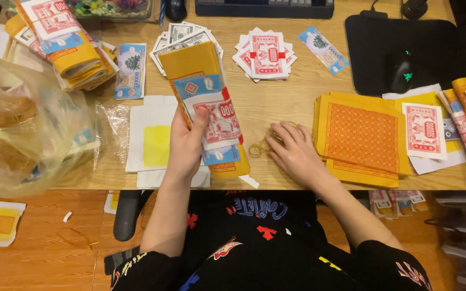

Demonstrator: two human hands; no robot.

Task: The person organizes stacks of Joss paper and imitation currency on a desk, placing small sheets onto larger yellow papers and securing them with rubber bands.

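Paper everywhere, and my left hand [185,141] is clamped round a bundle of notes [210,110], thumb pressed across its face, holding it up over the wooden desk [276,102]. It's a layered bundle: yellow sheet at the back, blue note, then a red-and-white one on top, all thin and slick. If my thumb eases, I reckon those layers fan out and slide off toward the white-and-yellow sheets [155,143] below. My right hand [293,151] lies flat on the desk, fingers spread over the rubber bands [259,147], gripping nothing that I can make out. Those bands are thin tan loops, springy; a careless pinch could flick one off the desk edge. Just right of that hand sits the orange patterned stack [360,137], square and loosely squared up, easy to knock askew with my wrist.
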